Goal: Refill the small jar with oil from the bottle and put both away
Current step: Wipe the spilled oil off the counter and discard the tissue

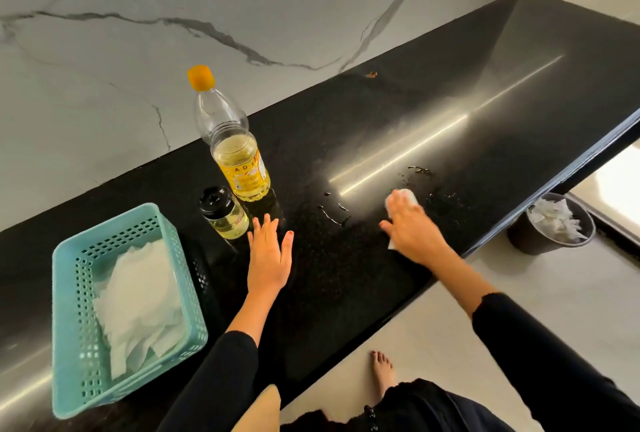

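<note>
A clear plastic oil bottle (235,151) with an orange cap stands upright on the black counter (485,95), about half full of yellow oil. In front of it stands the small jar (227,215) with a black lid, holding oil. My left hand (268,255) lies flat on the counter with fingers spread, just right of the jar and not touching it. My right hand (412,227) presses a white tissue (405,196) onto the counter among oil drops (334,215).
A teal perforated basket (166,244) with white tissues in it sits at the left front of the counter. A dark bin (519,237) with crumpled tissues stands on the floor to the right. A marble wall backs the counter. My bare foot shows below.
</note>
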